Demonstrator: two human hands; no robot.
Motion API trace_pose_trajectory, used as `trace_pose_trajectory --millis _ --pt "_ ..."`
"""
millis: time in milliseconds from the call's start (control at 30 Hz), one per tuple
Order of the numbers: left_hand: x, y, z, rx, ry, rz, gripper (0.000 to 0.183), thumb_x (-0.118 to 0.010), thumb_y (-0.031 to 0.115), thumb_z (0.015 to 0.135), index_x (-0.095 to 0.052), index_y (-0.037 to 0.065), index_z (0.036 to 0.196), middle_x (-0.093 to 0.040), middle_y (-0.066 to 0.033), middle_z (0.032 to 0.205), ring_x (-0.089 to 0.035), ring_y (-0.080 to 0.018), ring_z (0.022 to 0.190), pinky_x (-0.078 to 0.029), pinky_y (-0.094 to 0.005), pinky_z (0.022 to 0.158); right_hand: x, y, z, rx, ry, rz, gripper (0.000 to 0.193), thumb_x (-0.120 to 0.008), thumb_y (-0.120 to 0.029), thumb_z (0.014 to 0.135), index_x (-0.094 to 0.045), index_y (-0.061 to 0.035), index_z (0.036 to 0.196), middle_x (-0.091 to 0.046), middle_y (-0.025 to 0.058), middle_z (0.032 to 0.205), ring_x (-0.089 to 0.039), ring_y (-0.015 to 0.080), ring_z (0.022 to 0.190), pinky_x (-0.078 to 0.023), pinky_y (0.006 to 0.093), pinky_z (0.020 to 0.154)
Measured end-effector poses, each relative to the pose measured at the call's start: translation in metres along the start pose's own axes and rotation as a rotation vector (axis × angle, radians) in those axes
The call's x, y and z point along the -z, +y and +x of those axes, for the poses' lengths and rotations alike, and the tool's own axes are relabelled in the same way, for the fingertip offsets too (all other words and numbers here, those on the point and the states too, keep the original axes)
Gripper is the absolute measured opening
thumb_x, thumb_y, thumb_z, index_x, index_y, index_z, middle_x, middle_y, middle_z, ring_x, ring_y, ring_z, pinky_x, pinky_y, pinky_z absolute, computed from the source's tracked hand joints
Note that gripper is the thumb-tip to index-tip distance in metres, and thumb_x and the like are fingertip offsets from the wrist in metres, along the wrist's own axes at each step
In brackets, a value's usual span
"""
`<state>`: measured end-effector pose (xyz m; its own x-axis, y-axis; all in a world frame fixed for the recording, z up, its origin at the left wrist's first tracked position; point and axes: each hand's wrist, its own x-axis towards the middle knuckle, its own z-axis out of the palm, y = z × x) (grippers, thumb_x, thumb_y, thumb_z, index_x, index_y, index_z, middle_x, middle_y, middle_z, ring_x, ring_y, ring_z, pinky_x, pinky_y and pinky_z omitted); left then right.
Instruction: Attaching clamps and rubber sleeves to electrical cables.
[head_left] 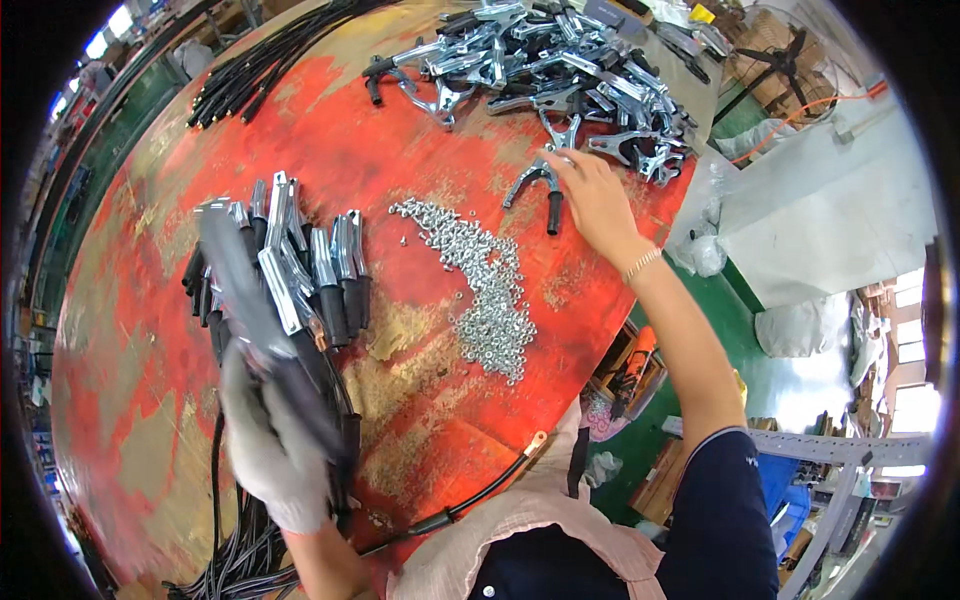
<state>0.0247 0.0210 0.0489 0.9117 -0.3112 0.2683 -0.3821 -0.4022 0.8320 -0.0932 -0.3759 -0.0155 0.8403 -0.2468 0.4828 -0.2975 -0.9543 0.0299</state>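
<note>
My left hand [268, 445], in a white glove, is closed around a long dark and silver clamp part [255, 300], smeared by motion. It is over a bunch of silver clamp handles with black grips [330, 280], which stand close together at the left. My bare right hand [592, 195] reaches to the far right, its fingers closed at a silver spring clamp [545, 178] with black-tipped handles. That clamp lies at the near edge of a big heap of similar clamps [560, 65]. My right thumb is mostly hidden.
A loose spread of small metal nuts [490, 300] covers the middle of the worn red table [420, 150]. Black cables [260, 70] lie at the far left, more cables [250, 550] near my left forearm. One cable with a copper lug [538, 440] crosses near my apron.
</note>
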Motion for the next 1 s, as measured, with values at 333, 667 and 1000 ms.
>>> trace_pose_trajectory --millis 333,667,1000 --pt "0.028 -0.002 -0.002 -0.067 0.123 0.780 0.039 -0.059 0.035 0.092 -0.059 0.010 0.122 -0.066 -0.0111 0.080 -0.063 -0.0219 0.069 -0.048 -0.0360 0.064 -0.034 0.047 0.042 0.355 -0.226 -0.174 0.030 -0.060 -0.014 0.083 -0.058 -0.0100 0.112 -0.062 0.0091 0.108 -0.060 0.0246 0.099 -0.049 0.0337 0.081" --pt "-0.078 0.031 -0.128 -0.559 -0.933 0.462 0.025 -0.069 0.030 0.075 -0.059 0.010 0.084 -0.059 -0.0086 0.079 -0.061 -0.0264 0.075 -0.051 -0.0405 0.061 0.008 0.015 -0.039 -0.373 0.140 0.879 0.038 -0.057 -0.015 0.093 -0.049 -0.0017 0.128 -0.059 0.0090 0.121 -0.059 0.0172 0.106 -0.046 0.0307 0.092" --pt "-0.060 0.010 -0.096 -0.333 -0.744 0.409 0.018 -0.066 0.022 0.082 -0.061 0.012 0.096 -0.064 -0.0103 0.084 -0.065 -0.0282 0.075 -0.052 -0.0386 0.064 0.059 -0.084 -0.185 -0.619 0.293 1.866 0.053 -0.063 -0.039 0.089 -0.050 0.0008 0.122 -0.058 0.0105 0.105 -0.056 0.0162 0.083 -0.047 0.0295 0.070"
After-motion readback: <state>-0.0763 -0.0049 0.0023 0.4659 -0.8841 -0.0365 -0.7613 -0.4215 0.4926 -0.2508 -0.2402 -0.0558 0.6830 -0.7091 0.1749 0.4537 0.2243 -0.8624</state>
